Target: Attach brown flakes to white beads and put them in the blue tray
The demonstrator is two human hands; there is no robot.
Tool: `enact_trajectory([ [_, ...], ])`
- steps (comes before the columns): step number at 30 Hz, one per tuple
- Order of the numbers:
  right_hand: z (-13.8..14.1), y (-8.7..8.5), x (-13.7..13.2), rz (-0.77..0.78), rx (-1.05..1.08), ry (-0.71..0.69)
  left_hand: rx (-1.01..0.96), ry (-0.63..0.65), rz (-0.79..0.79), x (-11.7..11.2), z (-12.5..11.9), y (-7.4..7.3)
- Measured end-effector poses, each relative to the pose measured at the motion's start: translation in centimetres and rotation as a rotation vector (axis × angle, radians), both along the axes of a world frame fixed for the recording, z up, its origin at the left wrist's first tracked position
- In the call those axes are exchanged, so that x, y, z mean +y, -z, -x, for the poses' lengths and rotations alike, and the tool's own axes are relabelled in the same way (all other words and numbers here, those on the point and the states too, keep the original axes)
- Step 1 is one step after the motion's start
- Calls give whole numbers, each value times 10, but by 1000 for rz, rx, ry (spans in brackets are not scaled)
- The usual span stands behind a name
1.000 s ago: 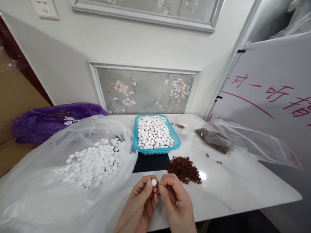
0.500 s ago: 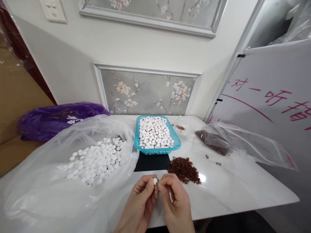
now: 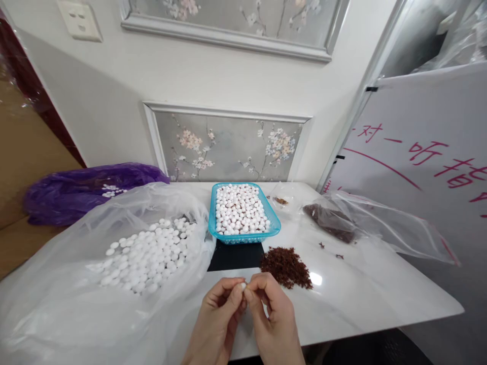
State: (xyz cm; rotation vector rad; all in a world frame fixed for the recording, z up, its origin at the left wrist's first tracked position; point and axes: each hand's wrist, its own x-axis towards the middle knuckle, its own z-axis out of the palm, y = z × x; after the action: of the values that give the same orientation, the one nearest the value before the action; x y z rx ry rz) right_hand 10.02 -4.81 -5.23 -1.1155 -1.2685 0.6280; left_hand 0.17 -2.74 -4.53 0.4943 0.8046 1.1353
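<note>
Over the front of the table, my left hand (image 3: 218,317) pinches a small white ball (image 3: 243,287) between thumb and fingertips. My right hand (image 3: 276,314) meets it from the other side, thumb and forefinger closed and pressed against the ball; anything in that pinch is hidden. Just beyond my right hand lies a heap of small reddish-brown, spiky pieces (image 3: 286,267). Behind my hands stands a blue basket (image 3: 245,238) filled with white balls, some showing brown bits. To the left, a clear plastic bag (image 3: 68,289) lies open with many loose white balls (image 3: 148,256) in it.
A black flat piece (image 3: 234,256) lies in front of the basket. Farther right are a clear bag of brown material (image 3: 331,223) and a few stray brown pieces (image 3: 340,256). A purple bag (image 3: 76,192) sits back left. The wall (image 3: 228,81) rises behind the table.
My fingers have closed further over the white ball, so less of it shows. My right fingertips now press against it. The whole view has shifted slightly.
</note>
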Motion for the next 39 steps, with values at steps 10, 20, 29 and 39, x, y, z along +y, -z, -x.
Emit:
enact_trajectory([
  [10,-8,-4,0,138,122,-197,-61,-7,2,1,3,5],
  [20,-9,-1,4,247,226,-211,-6,-10,-37,-1,0,0],
  [29,-11,-4,8,311,297,-234,15,-24,-57,-3,-1,-6],
  [39,-29,-10,5,267,326,-260,-7,-63,56,-3,-1,-9],
])
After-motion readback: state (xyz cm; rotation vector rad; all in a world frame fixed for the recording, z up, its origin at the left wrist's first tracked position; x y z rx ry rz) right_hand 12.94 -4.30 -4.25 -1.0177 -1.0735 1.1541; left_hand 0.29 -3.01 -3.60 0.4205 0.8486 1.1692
